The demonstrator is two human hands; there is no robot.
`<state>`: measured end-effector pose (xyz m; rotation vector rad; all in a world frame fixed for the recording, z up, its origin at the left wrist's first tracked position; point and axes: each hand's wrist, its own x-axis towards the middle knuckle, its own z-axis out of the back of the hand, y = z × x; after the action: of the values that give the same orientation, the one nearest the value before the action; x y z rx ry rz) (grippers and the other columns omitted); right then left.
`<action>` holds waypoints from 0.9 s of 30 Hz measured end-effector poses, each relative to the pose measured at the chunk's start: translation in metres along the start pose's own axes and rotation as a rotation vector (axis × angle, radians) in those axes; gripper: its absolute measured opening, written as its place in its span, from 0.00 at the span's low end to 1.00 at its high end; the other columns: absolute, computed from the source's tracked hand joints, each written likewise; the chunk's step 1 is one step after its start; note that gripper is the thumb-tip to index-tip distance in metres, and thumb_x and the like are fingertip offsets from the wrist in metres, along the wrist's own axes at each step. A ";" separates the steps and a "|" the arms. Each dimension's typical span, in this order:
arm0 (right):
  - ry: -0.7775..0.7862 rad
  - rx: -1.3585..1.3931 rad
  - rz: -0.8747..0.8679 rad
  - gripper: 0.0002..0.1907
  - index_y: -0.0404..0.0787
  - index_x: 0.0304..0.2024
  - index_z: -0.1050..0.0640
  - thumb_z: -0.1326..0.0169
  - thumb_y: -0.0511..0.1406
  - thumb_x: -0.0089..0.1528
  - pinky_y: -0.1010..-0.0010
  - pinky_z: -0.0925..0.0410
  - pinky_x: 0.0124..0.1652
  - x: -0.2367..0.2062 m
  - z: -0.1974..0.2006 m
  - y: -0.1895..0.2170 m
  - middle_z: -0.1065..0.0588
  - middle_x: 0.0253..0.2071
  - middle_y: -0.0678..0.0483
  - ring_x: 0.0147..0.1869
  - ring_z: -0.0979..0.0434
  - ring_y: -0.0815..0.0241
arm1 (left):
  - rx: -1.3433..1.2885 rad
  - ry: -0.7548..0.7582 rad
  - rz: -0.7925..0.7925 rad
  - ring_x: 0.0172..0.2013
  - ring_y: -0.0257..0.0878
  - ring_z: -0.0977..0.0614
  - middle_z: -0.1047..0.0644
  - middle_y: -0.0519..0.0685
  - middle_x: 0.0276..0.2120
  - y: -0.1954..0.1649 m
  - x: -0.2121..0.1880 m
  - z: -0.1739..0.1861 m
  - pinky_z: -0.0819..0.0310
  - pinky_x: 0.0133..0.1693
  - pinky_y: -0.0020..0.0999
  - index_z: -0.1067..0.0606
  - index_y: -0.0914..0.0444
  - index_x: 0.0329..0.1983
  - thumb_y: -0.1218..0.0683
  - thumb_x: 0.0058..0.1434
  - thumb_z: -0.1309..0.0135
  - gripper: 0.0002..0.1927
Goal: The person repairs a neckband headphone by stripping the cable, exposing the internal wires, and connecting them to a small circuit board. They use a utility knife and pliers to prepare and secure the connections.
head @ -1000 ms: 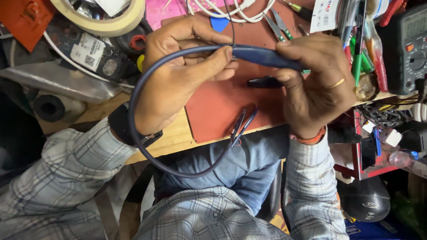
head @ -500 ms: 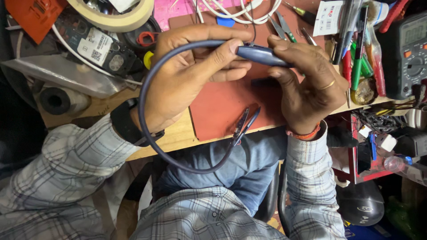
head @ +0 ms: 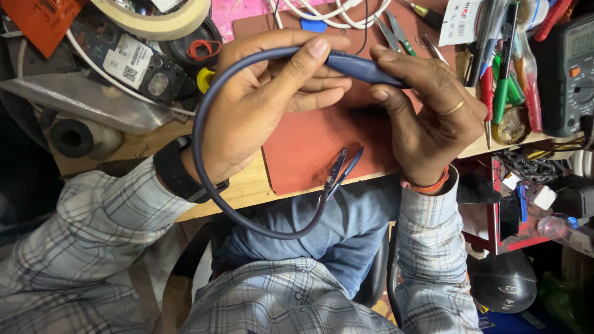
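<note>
Both hands, left hand (head: pixel 260 105) and right hand (head: pixel 427 117), grip the dark blue flexible neckband earphone (head: pixel 204 124); its loop at 6 o'clock could snag the red-brown mat (head: pixel 303 148), judging by proximity

Cluttered wooden workbench (head: pixel 260 185), red mat (head: pixel 309 145) on top; dim floor below.
</note>
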<state>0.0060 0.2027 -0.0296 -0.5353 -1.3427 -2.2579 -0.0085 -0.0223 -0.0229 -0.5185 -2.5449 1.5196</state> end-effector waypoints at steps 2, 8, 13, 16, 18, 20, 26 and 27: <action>0.010 -0.008 0.005 0.13 0.28 0.54 0.22 0.35 0.23 0.68 0.70 0.25 0.56 0.000 0.001 0.000 0.20 0.53 0.42 0.56 0.17 0.52 | 0.003 0.008 -0.002 0.51 0.45 0.13 0.19 0.57 0.55 -0.001 0.000 0.000 0.13 0.57 0.37 0.26 0.71 0.61 0.50 0.76 0.50 0.20; 0.015 -0.057 0.068 0.12 0.28 0.51 0.23 0.35 0.20 0.67 0.69 0.25 0.55 0.003 0.002 0.003 0.21 0.52 0.41 0.54 0.18 0.50 | 0.051 0.028 -0.026 0.53 0.41 0.14 0.19 0.56 0.54 0.000 -0.003 -0.002 0.16 0.59 0.36 0.25 0.72 0.62 0.51 0.78 0.51 0.20; -0.016 -0.181 0.166 0.13 0.29 0.47 0.22 0.34 0.19 0.64 0.68 0.25 0.47 0.003 0.005 0.010 0.22 0.49 0.39 0.52 0.18 0.49 | 0.132 0.076 -0.135 0.50 0.36 0.15 0.18 0.54 0.48 0.004 -0.005 -0.005 0.16 0.59 0.31 0.25 0.72 0.62 0.59 0.77 0.44 0.14; -0.050 -0.237 0.210 0.13 0.30 0.44 0.22 0.34 0.17 0.62 0.69 0.25 0.42 0.002 0.006 0.011 0.21 0.48 0.38 0.47 0.18 0.50 | 0.199 0.128 -0.220 0.52 0.33 0.16 0.18 0.52 0.51 0.004 -0.009 -0.006 0.18 0.57 0.26 0.26 0.72 0.60 0.64 0.76 0.41 0.12; -0.059 -0.207 0.210 0.14 0.31 0.46 0.23 0.34 0.17 0.63 0.72 0.26 0.40 0.000 0.007 0.011 0.22 0.49 0.38 0.49 0.18 0.50 | 0.275 0.110 -0.253 0.50 0.32 0.16 0.18 0.51 0.50 0.005 -0.011 -0.007 0.17 0.55 0.24 0.25 0.71 0.59 0.65 0.76 0.40 0.11; -0.054 -0.160 0.219 0.15 0.32 0.49 0.24 0.34 0.18 0.65 0.71 0.24 0.44 -0.001 0.007 0.010 0.22 0.51 0.39 0.50 0.18 0.50 | 0.338 0.096 -0.279 0.50 0.31 0.16 0.18 0.51 0.50 0.005 -0.011 -0.009 0.17 0.54 0.23 0.24 0.71 0.58 0.66 0.75 0.40 0.11; -0.105 0.170 -0.113 0.12 0.33 0.47 0.24 0.41 0.23 0.61 0.71 0.25 0.45 0.006 0.011 0.019 0.22 0.43 0.45 0.45 0.19 0.56 | 0.448 0.084 -0.306 0.47 0.30 0.16 0.17 0.51 0.49 0.001 -0.012 -0.011 0.19 0.50 0.19 0.22 0.70 0.56 0.67 0.73 0.39 0.10; -0.125 0.281 -0.253 0.11 0.33 0.47 0.25 0.43 0.25 0.61 0.72 0.26 0.46 0.009 0.013 0.022 0.21 0.41 0.48 0.45 0.19 0.59 | 0.461 0.089 -0.309 0.47 0.30 0.16 0.17 0.51 0.49 0.001 -0.012 -0.011 0.19 0.50 0.19 0.22 0.70 0.56 0.67 0.73 0.39 0.10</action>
<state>0.0130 0.2035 -0.0031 -0.4338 -1.8463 -2.2018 0.0062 -0.0171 -0.0172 -0.1206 -1.9934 1.8247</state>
